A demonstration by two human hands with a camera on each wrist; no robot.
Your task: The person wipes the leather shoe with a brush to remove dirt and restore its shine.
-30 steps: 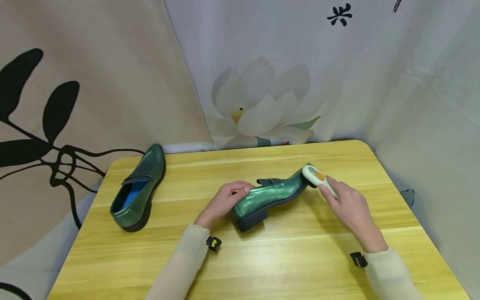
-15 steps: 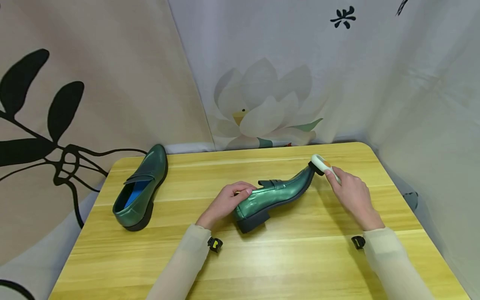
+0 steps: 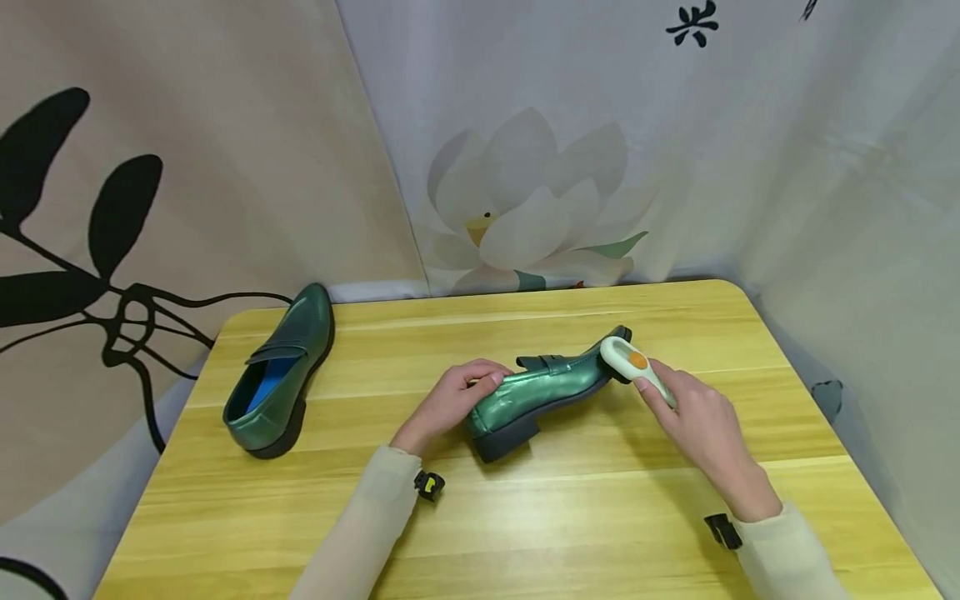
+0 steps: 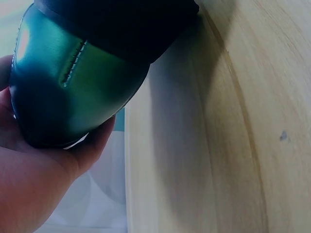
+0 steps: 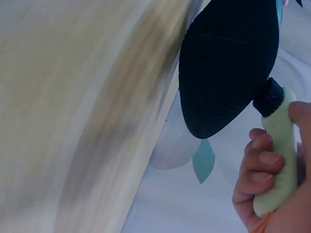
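Green loafer (image 3: 543,390) sits near the middle of the counter (image 3: 525,517), heel down on the wood, toe raised toward the far right corner; tilt likely exposes the toe for brushing. Left hand (image 3: 450,402) grips the heel end, fingers curled over the rim, palm behind it, apparently to steady the shoe. Right hand (image 3: 693,412) is closed round the pale handle of a small brush (image 3: 633,367); its dark bristle head touches the toe. Second green loafer (image 3: 281,375) lies flat near the far left corner, well apart. Printed curtain (image 3: 525,200) behind the far edge.
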